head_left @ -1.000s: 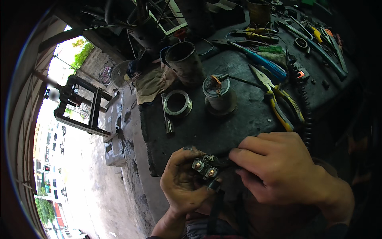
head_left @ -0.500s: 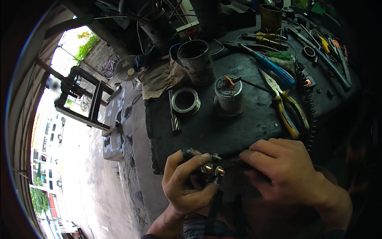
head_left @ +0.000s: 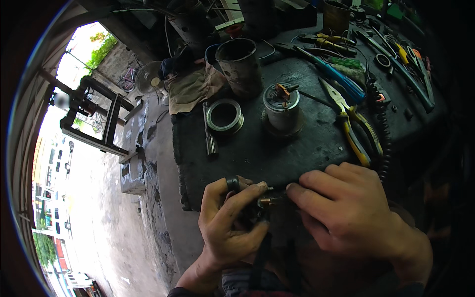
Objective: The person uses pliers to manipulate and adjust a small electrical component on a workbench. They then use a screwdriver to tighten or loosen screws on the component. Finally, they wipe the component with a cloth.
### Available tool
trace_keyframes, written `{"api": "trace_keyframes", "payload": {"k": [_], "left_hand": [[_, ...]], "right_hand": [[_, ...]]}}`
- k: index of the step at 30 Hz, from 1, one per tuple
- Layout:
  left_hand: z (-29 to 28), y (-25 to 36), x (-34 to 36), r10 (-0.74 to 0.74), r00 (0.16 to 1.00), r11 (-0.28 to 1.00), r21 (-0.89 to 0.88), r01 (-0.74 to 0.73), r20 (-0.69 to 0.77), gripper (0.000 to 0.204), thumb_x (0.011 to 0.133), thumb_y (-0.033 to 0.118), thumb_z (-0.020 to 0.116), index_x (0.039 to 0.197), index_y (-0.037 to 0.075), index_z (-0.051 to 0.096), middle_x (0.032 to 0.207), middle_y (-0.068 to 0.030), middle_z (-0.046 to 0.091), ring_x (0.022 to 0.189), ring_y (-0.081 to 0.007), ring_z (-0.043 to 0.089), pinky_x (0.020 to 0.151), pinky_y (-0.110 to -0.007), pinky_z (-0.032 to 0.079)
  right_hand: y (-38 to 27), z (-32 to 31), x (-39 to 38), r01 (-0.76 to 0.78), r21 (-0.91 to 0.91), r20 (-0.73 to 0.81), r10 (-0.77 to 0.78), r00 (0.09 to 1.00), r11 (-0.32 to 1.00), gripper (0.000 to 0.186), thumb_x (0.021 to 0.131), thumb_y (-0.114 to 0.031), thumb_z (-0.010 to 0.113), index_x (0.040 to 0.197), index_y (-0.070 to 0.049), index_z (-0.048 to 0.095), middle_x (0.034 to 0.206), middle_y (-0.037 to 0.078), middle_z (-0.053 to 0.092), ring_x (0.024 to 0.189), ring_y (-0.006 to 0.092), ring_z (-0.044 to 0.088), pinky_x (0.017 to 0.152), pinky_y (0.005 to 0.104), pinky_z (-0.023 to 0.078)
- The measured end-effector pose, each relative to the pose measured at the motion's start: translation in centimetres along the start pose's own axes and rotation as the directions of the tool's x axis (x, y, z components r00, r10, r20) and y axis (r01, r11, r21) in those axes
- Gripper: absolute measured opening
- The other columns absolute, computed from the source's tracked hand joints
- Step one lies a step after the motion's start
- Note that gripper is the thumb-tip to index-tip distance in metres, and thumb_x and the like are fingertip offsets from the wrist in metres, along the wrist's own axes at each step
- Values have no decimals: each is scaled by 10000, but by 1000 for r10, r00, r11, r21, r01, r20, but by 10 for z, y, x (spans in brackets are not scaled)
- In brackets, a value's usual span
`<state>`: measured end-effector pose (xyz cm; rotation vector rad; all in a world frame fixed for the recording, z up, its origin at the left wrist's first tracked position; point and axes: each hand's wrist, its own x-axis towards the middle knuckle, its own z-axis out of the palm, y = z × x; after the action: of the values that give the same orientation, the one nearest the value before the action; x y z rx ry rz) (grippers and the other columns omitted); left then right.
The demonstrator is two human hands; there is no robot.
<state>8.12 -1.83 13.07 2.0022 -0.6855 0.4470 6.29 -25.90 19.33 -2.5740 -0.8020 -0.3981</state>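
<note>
My left hand [head_left: 222,218] is closed round a dark part with copper-coloured studs [head_left: 265,201], near the front edge of the worktable. A black band circles one of its fingers. The studs point right, and most of the part is hidden by my palm and fingers. Just to the right is my right hand [head_left: 346,208], its fingers curled and its fingertips close to the studs. Whatever those fingertips may pinch is too small and dark to name. Beyond my hands, a metal ring [head_left: 224,117] lies beside a fluted cutting bit [head_left: 211,143].
A grey cylinder [head_left: 282,114] with an orange piece on top stands mid-table. Yellow-and-black pliers [head_left: 349,136] lie right, near a coiled black cable [head_left: 384,148] and a blue-handled tool [head_left: 341,79]. Behind are a grimy can [head_left: 240,69], a rag [head_left: 193,89] and several hand tools.
The left hand has turned the part, so its copper studs now show side-on rather than end-on. My right hand has come slightly left, closer to it. The whole view has shifted a little.
</note>
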Motion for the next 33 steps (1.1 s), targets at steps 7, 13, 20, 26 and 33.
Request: {"api": "trace_keyframes", "payload": {"k": [7,13,20,26,33], "left_hand": [[-9,1,1,-220,975,964,-146,224,43,690,607,-7,853,1288,-36,743,1208,-154,608,1037,-217,706,882,-325,609],[-4,-9,-5,-221,974,908,-357,220,39,838,647,-42,880,1429,-115,587,1320,-168,586,1152,-231,702,1011,-343,611],[-6,-12,-12,-250,967,878,-411,243,39,859,672,-37,950,1433,-105,557,1359,-171,572,1232,-242,692,1057,-350,621],[-7,-13,-12,-193,981,939,-292,184,-3,786,681,-27,970,1375,-92,607,1345,-179,588,1192,-251,720,1009,-347,643],[-4,-12,-10,-96,994,974,-212,82,-55,715,712,-15,975,1337,-77,633,1309,-187,611,1153,-253,739,958,-338,657]], "right_hand": [[8,-7,-1,-58,14,-75,59,995,998,391,708,-81,863,1090,-64,785,1027,85,743,798,271,724,667,399,568],[10,-8,-3,-73,73,-83,79,993,995,381,710,-63,869,1077,-40,774,992,100,746,788,289,738,658,396,576],[11,-6,-4,-107,90,-55,112,992,990,337,767,-80,830,1095,-51,757,946,69,714,770,271,715,644,396,569],[1,-5,-6,-13,134,-40,19,999,991,367,747,-100,854,1104,-62,778,951,69,730,737,246,715,615,367,559],[0,0,-3,-28,153,26,24,999,988,359,755,-103,870,1103,-57,790,961,80,749,749,256,735,631,370,578]]}}
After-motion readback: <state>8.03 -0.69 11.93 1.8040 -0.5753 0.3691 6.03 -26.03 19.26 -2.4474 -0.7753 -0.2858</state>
